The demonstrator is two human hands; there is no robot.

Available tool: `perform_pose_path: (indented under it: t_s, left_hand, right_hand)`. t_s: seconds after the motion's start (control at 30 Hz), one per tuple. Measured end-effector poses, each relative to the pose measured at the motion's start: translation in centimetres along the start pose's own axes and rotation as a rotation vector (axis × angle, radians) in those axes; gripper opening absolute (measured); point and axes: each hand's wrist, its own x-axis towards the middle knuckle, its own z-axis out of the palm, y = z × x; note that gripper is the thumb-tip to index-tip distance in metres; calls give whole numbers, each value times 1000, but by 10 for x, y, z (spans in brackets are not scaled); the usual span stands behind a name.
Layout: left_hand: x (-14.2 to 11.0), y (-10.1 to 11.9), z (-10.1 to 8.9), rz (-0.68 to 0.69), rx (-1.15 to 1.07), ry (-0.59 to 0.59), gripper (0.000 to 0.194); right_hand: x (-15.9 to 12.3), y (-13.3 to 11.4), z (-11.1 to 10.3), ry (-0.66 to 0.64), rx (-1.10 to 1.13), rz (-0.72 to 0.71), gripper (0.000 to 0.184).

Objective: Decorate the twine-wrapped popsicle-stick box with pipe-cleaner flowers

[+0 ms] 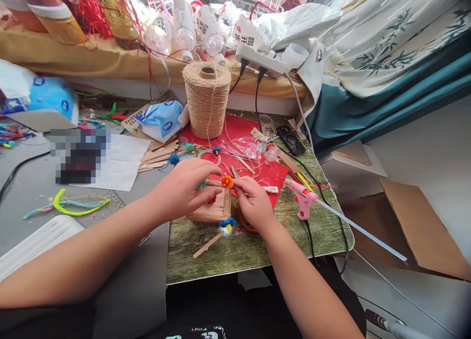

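Note:
Between the thumb and fingers of my right hand (253, 196) is a small orange pipe-cleaner flower (227, 182). My left hand (187, 186) hovers just left of the flower, thumb and fingers apart with nothing between them. Below both hands lies a craft-stick piece edged with twine (209, 212), partly covered by my left hand; bits of red and teal show on it. A blue flower with a yellow middle (227, 224) rests by its lower corner. Close to that is a loose craft stick (208, 245). An orange ring-shaped thing (246, 222) is half hidden under my right hand.
A large twine spool (206, 103) stands behind my hands on red paper. On the right are a pink glue gun (302, 196) with a long glue stick, and a black phone (290, 140). Tissue packs (160, 120), green pipe cleaners (79, 209) and a power strip (261, 59) surround these.

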Motion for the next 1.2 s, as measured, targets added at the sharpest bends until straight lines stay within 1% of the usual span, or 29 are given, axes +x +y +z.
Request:
perform_pose_path:
  t_s: [0.03,0.07,0.13,0.23,0.3,0.37,0.47,0.5,0.57,0.67,0.77,0.87,1.0,1.1,1.2]
  left_hand:
    - [2,-1,1,37,-18,15,26]
    - [3,-1,3,72,-33,17,22]
    - [5,-2,5,115,-43,6,20]
    - [9,0,8,116,-60,-3,20]
    - [13,3,9,62,-70,2,18]
    - [20,7,9,-52,-69,-8,17]
    - [34,10,7,-202,-97,-103,27]
    - [38,10,5,-225,-117,-140,27]
    - [45,10,3,-260,-153,-198,19]
    - [51,11,1,-311,-200,-231,17]
    - [53,15,3,-407,-249,-268,17]
    - [54,17,7,-507,-252,-302,17]
    - [56,16,10,-528,-255,-292,19]
    - [55,15,12,-513,-297,-286,19]
    - [52,14,14,-490,-328,-268,18]
  right_hand:
    - [-1,2,2,8,5,1,28]
    - [-3,3,4,16,8,-1,29]
    - [-5,6,6,36,9,-15,31]
    - [-6,9,7,49,-1,-54,35]
    - [-6,11,8,43,-30,-86,38]
    - [-7,12,9,42,-56,-111,39]
    - [-9,13,12,89,-62,-85,38]
    - [-10,13,13,118,-59,-59,37]
    - [-12,13,14,178,-57,-22,32]
    - [-12,12,14,208,-54,-59,18]
    - [-10,12,14,196,-75,-123,18]
    - [-9,13,14,202,-123,-150,19]
    - [-11,9,13,247,-169,-189,23]
    - [-15,5,12,309,-186,-231,31]
    - [-18,4,10,292,-214,-276,35]
